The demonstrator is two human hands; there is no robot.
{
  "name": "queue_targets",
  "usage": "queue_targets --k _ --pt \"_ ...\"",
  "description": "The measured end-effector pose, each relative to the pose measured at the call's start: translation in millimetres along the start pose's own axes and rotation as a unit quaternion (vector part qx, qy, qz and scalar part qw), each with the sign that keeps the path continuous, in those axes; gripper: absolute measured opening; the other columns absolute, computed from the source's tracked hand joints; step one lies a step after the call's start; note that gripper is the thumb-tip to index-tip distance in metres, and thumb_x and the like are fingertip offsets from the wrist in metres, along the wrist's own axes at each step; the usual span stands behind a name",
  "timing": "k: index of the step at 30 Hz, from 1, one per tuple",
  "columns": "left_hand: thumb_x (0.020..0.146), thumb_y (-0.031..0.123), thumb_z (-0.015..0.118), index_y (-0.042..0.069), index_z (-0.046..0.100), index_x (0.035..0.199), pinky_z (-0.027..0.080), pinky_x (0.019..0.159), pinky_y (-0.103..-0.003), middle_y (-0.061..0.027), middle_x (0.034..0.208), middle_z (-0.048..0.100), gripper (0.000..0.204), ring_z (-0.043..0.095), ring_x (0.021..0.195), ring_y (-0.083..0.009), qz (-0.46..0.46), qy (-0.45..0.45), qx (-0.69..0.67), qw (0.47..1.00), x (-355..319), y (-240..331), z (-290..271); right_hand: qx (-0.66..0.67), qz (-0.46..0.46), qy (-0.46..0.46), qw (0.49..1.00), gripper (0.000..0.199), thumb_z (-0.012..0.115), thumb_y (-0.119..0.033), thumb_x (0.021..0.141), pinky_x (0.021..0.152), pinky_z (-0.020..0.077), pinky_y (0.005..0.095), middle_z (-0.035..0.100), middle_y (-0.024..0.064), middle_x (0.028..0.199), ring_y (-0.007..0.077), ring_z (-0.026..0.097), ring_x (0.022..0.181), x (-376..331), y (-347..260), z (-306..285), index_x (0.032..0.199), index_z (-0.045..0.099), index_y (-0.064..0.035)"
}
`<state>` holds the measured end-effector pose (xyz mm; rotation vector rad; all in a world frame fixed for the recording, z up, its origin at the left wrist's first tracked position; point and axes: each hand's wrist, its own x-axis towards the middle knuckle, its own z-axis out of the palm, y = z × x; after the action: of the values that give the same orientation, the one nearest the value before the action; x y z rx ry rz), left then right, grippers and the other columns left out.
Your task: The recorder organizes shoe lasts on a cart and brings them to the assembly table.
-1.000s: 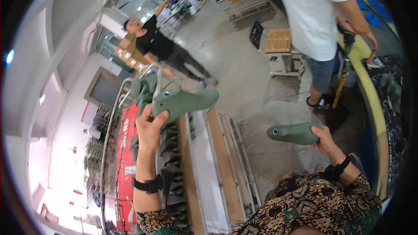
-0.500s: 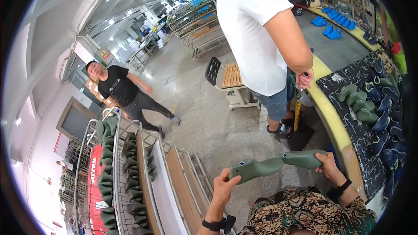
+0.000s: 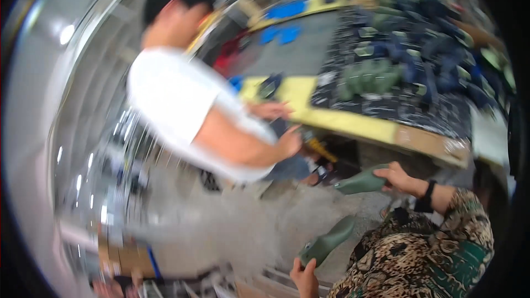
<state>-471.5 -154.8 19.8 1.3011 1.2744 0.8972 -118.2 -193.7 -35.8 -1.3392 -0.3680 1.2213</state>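
In my left hand (image 3: pixel 305 277), low in the view, is a green shoe last (image 3: pixel 331 238), pinched at its thick end with the toe slanting up and to the right. A second green shoe last (image 3: pixel 360 182) is gripped by my right hand (image 3: pixel 399 177), its other end reaching left toward the bench's front edge. The two lasts are apart, the right one higher in the view. Both fists are closed, with dark bands on the wrists.
A yellow-edged bench (image 3: pixel 364 127) curves ahead on the right. On its black patterned cover lie a row of green lasts (image 3: pixel 371 77) and many dark blue shoe pieces (image 3: pixel 436 60). Blue pieces (image 3: pixel 279 34) lie farther back. A person in a white shirt (image 3: pixel 171 99) stands at the bench.
My view has swung right toward the bench and is blurred. The two lasts, end to end before, are now spread apart. The rack of lasts has mostly left view.
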Motion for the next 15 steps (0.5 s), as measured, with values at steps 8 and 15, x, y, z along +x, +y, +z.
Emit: queue_targets --k 8,15 --pt "0.077 0.017 0.062 -0.003 0.051 0.112 0.037 0.085 -0.031 -0.0082 0.107 0.055 0.041 0.050 0.096 -0.0198 -0.085 -0.077 0.014 0.993 32.8 7.1 16.2 0.127 -0.003 0.129 0.984 0.028 0.057 -0.020 0.079 0.035 0.0388 0.0235 0.059 0.0112 0.065 0.0150 0.053 0.041 3.1 -15.2 -27.7 0.085 0.057 0.0064" --pt "0.076 0.017 0.061 -0.002 0.055 0.105 0.039 0.079 -0.031 -0.0076 0.097 0.058 0.035 0.051 0.087 -0.0191 -0.107 -0.084 0.055 0.989 45.1 14.0 56.5 0.180 -0.025 0.170 0.969 0.030 0.055 -0.024 0.080 0.037 0.0357 0.0236 0.056 0.0089 0.071 0.0144 0.049 0.046 11.4 -29.0 -76.5 0.089 0.054 0.0049"
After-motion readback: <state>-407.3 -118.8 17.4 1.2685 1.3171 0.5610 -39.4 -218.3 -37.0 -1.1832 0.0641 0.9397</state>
